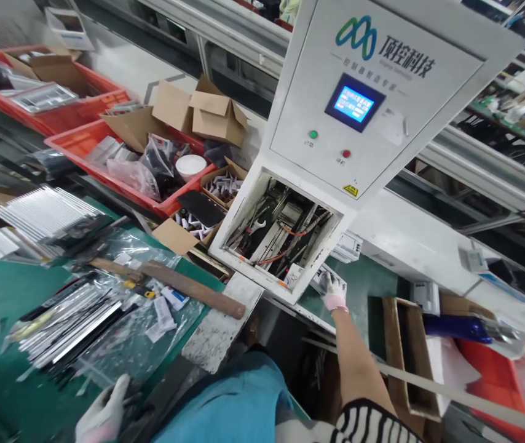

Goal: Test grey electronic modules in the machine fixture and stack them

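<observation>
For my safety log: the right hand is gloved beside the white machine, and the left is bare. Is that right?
Not quite: the head view shows the left hand gloved too. The right hand is gloved beside the white machine.

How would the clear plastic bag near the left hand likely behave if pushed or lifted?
The clear plastic bag looks thin and wrinkled, so it would probably crumple. Its glossy surface suggests it may slip on the green table, though the metal strips in or on it could weigh it down.
</observation>
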Tool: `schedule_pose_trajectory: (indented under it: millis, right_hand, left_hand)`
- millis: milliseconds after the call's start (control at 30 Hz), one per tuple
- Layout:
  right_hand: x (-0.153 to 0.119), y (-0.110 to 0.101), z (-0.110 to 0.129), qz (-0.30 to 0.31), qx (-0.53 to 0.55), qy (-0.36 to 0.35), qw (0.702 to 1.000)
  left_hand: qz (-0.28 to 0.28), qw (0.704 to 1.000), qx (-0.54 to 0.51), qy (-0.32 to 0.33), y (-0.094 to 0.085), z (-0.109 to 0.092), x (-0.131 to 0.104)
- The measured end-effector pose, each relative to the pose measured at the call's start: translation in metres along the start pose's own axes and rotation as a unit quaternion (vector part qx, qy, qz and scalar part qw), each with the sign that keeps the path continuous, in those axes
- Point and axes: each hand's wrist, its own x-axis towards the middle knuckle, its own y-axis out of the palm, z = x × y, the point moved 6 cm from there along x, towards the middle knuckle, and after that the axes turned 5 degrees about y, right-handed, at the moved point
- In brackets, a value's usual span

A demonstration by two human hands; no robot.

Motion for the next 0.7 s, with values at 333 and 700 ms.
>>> schedule_pose_trajectory:
  millis: [333, 700]
  right_hand:
    - [-0.048, -0.053, -0.019, -0.123, 0.239, 0.089, 0.959]
    - [-0.001, -0.011, -0.003, 0.024, -0.046, 0.043, 0.998]
  left_hand:
    - [0.082, 0.992, -0.083, -0.055, 0.015, 0.005, -0.001]
    - [0.067, 0.995, -0.063, -0.028, 0.02, 0.001, -0.006]
